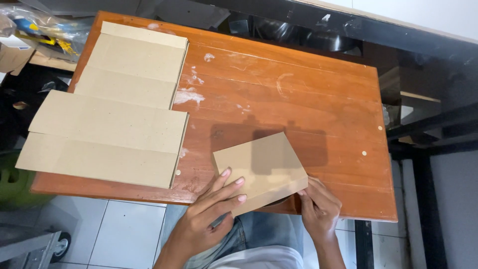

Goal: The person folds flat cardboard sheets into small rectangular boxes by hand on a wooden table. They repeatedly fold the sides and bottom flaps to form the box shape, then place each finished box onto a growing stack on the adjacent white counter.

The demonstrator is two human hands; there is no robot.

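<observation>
A small closed brown cardboard box [261, 167] lies on the near edge of an orange-brown wooden table [298, 94]. My left hand [209, 211] rests flat on the box's near left corner, fingers spread over its top. Against the box's near right corner sits my right hand [318, 206], with its fingertips touching the side flap there. The box overhangs the table edge slightly, above my lap.
Two stacks of flat, unfolded cardboard blanks lie on the table's left: one at the back [134, 65], one nearer [107, 139] overhanging the left edge. A plastic bag of items [45, 30] sits far left. White tiled floor and a wheeled cart [35, 244] are below.
</observation>
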